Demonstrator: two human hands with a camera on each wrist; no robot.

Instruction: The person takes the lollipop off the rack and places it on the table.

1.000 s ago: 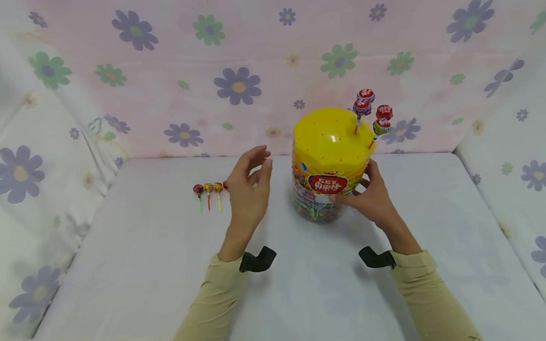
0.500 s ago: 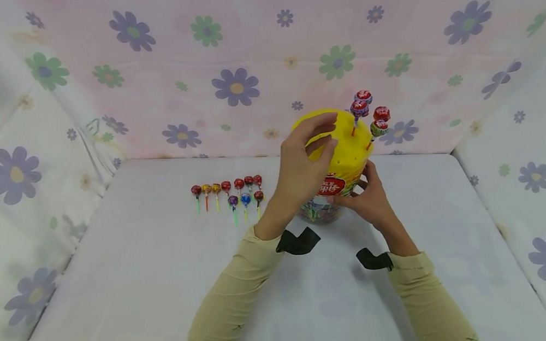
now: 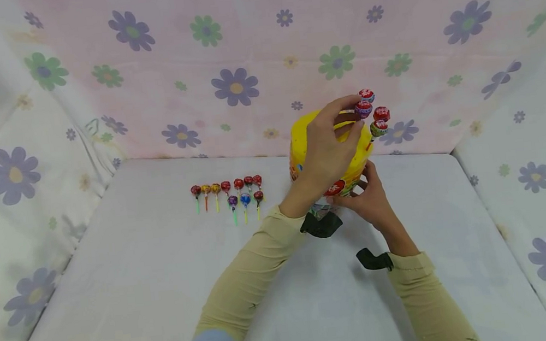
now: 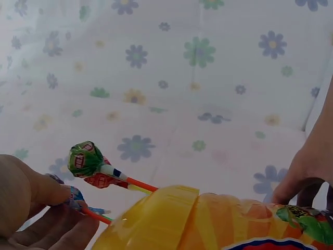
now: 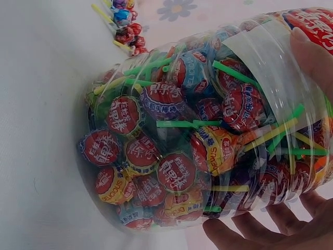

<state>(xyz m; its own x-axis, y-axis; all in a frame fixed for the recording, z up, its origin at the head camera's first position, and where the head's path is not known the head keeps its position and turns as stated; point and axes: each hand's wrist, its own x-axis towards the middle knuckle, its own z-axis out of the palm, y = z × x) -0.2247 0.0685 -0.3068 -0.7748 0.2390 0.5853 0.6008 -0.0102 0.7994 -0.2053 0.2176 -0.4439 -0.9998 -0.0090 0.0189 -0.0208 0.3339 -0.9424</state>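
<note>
A clear plastic jar [image 5: 156, 151] full of wrapped lollipops, with a yellow lid [image 3: 301, 135], stands on the table, tilted slightly. My right hand [image 3: 371, 196] grips its right side, thumb in front and fingers behind. Several lollipops stick out of holes at the lid's right edge. My left hand [image 3: 332, 143] reaches over the lid, its thumb and fingers around a purple-and-red lollipop [image 3: 363, 109]; in the left wrist view the thumb partly covers that candy. Beside it stand a green-wrapped lollipop [image 4: 86, 159] and a red one [image 3: 381, 114], both untouched.
Several loose lollipops lie in two rows on the white table [image 3: 128, 261], left of the jar; a blue one [image 3: 245, 199] is in the nearer row. A flowered cloth [image 3: 260, 40] hangs behind and at both sides.
My left hand has moved right, from beside the jar across the lid to the upright lollipops. The purple-and-red lollipop has shifted slightly right. My right hand has kept its grip on the jar.
</note>
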